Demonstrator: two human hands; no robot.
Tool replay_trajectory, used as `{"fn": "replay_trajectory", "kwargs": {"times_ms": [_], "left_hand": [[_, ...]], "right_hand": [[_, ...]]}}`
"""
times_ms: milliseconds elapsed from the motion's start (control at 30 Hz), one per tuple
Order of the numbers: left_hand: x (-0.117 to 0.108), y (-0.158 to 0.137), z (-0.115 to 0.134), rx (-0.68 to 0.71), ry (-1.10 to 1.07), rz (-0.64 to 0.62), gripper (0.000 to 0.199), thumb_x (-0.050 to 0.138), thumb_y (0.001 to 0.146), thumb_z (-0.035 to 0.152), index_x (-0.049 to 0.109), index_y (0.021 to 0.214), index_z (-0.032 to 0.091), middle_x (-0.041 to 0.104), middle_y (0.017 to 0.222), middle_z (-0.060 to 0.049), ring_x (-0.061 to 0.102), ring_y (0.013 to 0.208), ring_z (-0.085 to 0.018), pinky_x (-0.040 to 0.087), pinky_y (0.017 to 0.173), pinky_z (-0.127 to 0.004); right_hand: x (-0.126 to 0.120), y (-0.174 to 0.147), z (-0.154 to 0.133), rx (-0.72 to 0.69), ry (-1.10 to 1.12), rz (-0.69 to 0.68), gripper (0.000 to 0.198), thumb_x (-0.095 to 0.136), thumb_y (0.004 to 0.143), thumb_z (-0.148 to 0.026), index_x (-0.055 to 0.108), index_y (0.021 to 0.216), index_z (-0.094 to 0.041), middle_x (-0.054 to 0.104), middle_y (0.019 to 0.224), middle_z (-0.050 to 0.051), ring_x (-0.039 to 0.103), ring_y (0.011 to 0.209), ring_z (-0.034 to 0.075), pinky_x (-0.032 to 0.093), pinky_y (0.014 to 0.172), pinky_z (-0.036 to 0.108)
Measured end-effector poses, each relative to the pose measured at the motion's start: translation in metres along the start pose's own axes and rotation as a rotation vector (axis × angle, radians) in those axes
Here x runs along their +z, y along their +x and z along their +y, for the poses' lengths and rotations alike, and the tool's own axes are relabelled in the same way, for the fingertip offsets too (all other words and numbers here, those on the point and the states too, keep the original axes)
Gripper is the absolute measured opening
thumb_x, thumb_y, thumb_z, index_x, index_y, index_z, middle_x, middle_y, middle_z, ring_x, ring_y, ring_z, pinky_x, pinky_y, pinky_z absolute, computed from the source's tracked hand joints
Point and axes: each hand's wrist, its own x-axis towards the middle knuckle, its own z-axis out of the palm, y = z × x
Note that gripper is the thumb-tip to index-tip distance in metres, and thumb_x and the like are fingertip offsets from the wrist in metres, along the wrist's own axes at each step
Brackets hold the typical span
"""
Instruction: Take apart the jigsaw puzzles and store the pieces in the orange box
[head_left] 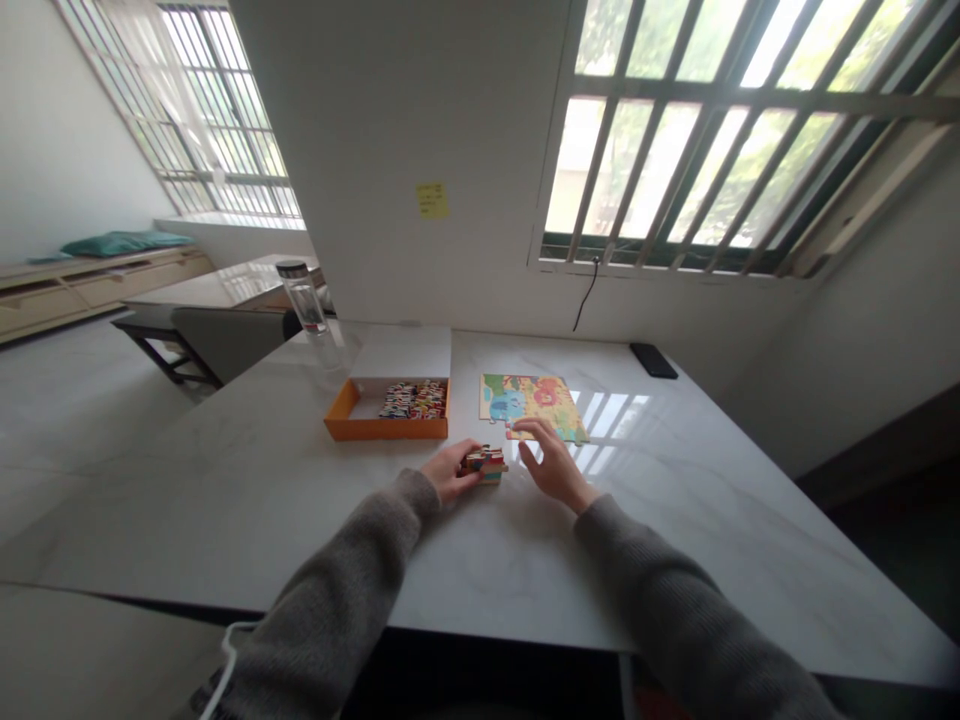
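My left hand (450, 472) is closed around a small stack of jigsaw puzzle pieces (491, 466) standing on the white table. Colourful printed edges of the pieces show past the fingertips. A partly joined jigsaw puzzle (551, 398) lies flat beyond my hands, with a blue animal and a red one on a yellow ground. Over its near left edge reaches my right hand (553, 465), its fingers curved and the thumb apart from them. The fingertips are at a piece along that edge; whether they press on it I cannot tell.
An orange box (390, 428) holding many upright puzzle pieces (416, 398) stands left of the puzzle, its white lid flap (405, 352) behind it. Farther left is a clear bottle (303, 298). A black phone (653, 361) lies at the back right, near the wall.
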Motion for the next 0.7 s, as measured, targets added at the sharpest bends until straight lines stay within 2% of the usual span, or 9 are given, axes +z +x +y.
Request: {"fn": "replay_trajectory", "kwargs": {"times_ms": [67,167,233,333,433,567,700], "left_hand": [[0.0,0.0,0.001,-0.013,-0.018,0.023,0.035,0.064,0.08,0.025,0.056,0.112,0.015,0.066,0.1,-0.007,0.065,0.086,-0.019,0.052,0.081,-0.03],[0.0,0.0,0.0,-0.01,0.041,0.024,0.034,0.064,0.079,0.023,0.058,0.111,0.016,0.067,0.096,-0.006,0.064,0.082,-0.018,0.051,0.078,-0.028],[-0.001,0.0,-0.001,0.001,0.079,0.017,0.032,0.063,0.078,0.022,0.059,0.11,0.017,0.067,0.093,-0.004,0.063,0.08,-0.017,0.05,0.077,-0.027],[-0.001,-0.001,-0.001,0.004,0.089,0.017,0.032,0.062,0.079,0.023,0.059,0.111,0.017,0.066,0.093,-0.004,0.062,0.081,-0.017,0.049,0.078,-0.027],[0.0,-0.001,-0.002,-0.004,0.099,0.02,0.033,0.062,0.079,0.024,0.059,0.111,0.017,0.066,0.093,-0.004,0.062,0.082,-0.018,0.049,0.078,-0.027],[0.001,0.0,-0.003,-0.008,0.116,0.026,0.034,0.063,0.079,0.024,0.058,0.111,0.017,0.066,0.094,-0.004,0.061,0.081,-0.018,0.049,0.078,-0.027],[0.0,0.0,-0.003,-0.011,0.104,0.025,0.035,0.063,0.078,0.024,0.058,0.112,0.018,0.066,0.094,-0.004,0.061,0.083,-0.018,0.049,0.079,-0.028]], "right_hand": [[-0.003,0.007,0.021,0.066,-0.105,-0.028,0.031,0.046,0.096,-0.022,0.054,0.126,-0.02,0.062,0.114,0.012,0.054,0.112,0.026,0.046,0.098,0.045],[-0.004,0.017,0.048,0.076,-0.266,-0.204,0.043,0.057,0.093,-0.035,0.052,0.132,-0.018,0.06,0.123,0.013,0.05,0.118,0.028,0.041,0.102,0.044],[-0.003,0.022,0.057,0.096,-0.348,-0.306,0.05,0.062,0.089,-0.043,0.054,0.132,-0.02,0.056,0.128,0.013,0.047,0.121,0.029,0.039,0.103,0.045],[0.0,0.031,0.059,0.114,-0.459,-0.397,0.047,0.06,0.089,-0.05,0.059,0.127,-0.022,0.056,0.128,0.013,0.049,0.117,0.029,0.038,0.1,0.044],[0.003,0.036,0.053,0.026,-0.581,-0.431,0.038,0.051,0.096,-0.047,0.062,0.119,-0.018,0.06,0.118,0.015,0.052,0.108,0.028,0.04,0.095,0.041],[0.007,0.034,0.043,-0.123,-0.712,-0.441,0.035,0.035,0.103,-0.032,0.062,0.11,-0.012,0.062,0.101,0.016,0.054,0.098,0.027,0.041,0.09,0.038],[0.005,0.035,0.043,-0.144,-0.731,-0.476,0.028,0.037,0.101,-0.023,0.062,0.108,-0.012,0.063,0.095,0.014,0.055,0.09,0.025,0.044,0.084,0.036]]}}
